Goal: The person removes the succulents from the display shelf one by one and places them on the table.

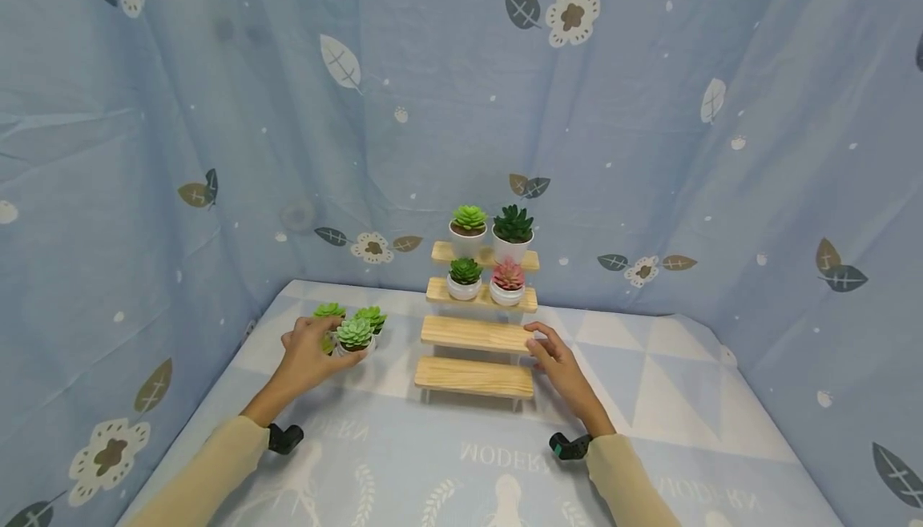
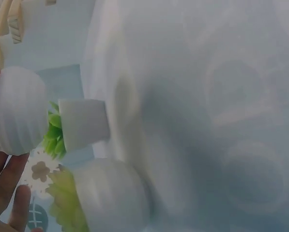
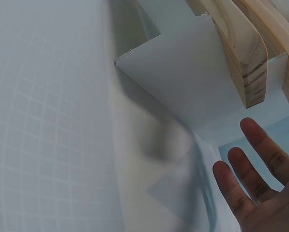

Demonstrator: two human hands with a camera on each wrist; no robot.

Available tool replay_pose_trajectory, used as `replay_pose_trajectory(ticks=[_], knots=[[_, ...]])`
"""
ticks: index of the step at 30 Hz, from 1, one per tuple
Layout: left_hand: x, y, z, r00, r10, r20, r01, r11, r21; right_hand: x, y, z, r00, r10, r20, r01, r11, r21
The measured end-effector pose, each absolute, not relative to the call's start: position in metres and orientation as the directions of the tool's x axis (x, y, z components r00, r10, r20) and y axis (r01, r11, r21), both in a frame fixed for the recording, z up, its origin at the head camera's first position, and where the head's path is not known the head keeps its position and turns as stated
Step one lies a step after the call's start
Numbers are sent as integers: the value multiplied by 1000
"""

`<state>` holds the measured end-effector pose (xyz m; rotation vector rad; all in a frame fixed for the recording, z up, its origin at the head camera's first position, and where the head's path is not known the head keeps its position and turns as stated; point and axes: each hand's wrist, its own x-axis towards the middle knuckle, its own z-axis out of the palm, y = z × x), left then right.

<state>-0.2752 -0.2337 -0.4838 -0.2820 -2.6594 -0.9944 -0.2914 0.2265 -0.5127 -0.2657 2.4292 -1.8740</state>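
Note:
My left hand (image 1: 306,359) grips a potted succulent (image 1: 356,334) with pale green leaves, thumb on one side and fingers on the other. In the left wrist view its white ribbed pot (image 2: 21,111) is held above the tabletop. Close behind it are other succulents, among them a bright green one (image 1: 372,318) and another (image 1: 329,311) at the back left. My right hand (image 1: 566,371) is beside the right end of the wooden tiered stand (image 1: 476,335). In the right wrist view, extended fingers (image 3: 236,188) hold nothing; whether the hand touches the stand is hard to tell.
On the stand's top tier are a light green succulent (image 1: 469,227) and a dark green one (image 1: 513,231). Below them sit a small green succulent (image 1: 465,279) and a pink one (image 1: 508,282). A patterned blue curtain (image 1: 447,126) surrounds the cloth-covered table (image 1: 404,447).

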Motion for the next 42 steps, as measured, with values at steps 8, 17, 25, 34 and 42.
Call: replay_pose_trajectory(ticks=[8,17,25,34,42], knots=[[-277,-231,-488,-920,104,377,314,770,555,-296,227,-521,-985,-147,95,-131,256,-958],[-287,-226,-490,-919,133,372,321,800,507,-296,229,-520,-983,-156,96,-133,250,-959],[-287,-227,-493,-927,123,355,300,811,503,-298,229,-519,-982,-162,94,-134,255,-958],[-285,-228,-502,-929,139,343,294,840,456,-298,227,-520,-986,-159,42,-81,252,-964],[-285,-226,-509,-918,147,369,311,843,438,-297,226,-522,-986,-157,53,-91,247,-965]])
